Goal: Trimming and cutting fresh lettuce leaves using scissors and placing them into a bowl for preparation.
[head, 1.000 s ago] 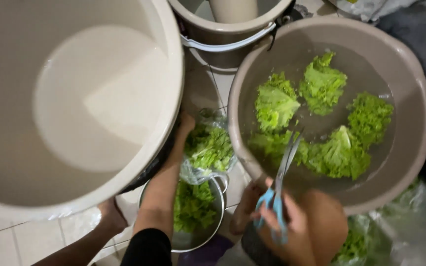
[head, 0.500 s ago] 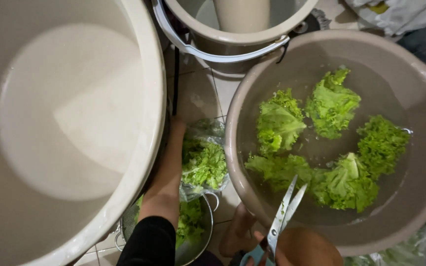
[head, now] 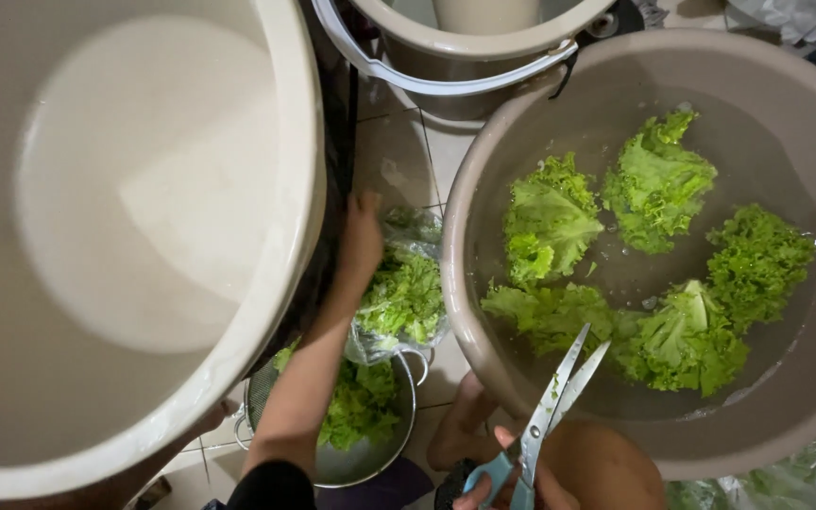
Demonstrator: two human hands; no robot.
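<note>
My left hand (head: 363, 236) grips the bag of lettuce (head: 403, 297) just left of the basin (head: 469, 312), steadying it over the colander (head: 370, 453). My right hand (head: 512, 482) clasps half-open scissors (head: 550, 411) at the basin's near rim.

Right hand (head: 507, 482) cut off by bottom edge, only fingers on scissors (head: 545, 416) handles show. Big empty basin (head: 134, 227) cropped left and top. Colander (head: 351, 425) partly hidden under left forearm. Bucket (head: 465, 47) cropped at top.
</note>
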